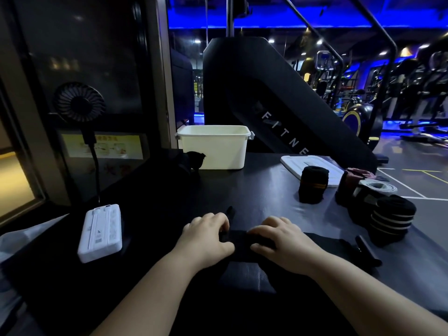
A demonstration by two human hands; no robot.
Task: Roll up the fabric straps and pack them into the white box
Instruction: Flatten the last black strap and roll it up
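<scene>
Left hand [206, 236] and right hand [282, 238] are being curled around the black strap [240, 239] at either end, presumably for a tight roll.

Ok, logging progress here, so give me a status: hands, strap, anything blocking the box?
Left hand and right hand both grip the black strap, partly rolled on the table. White box open, lid off. Nothing over its opening.
</scene>
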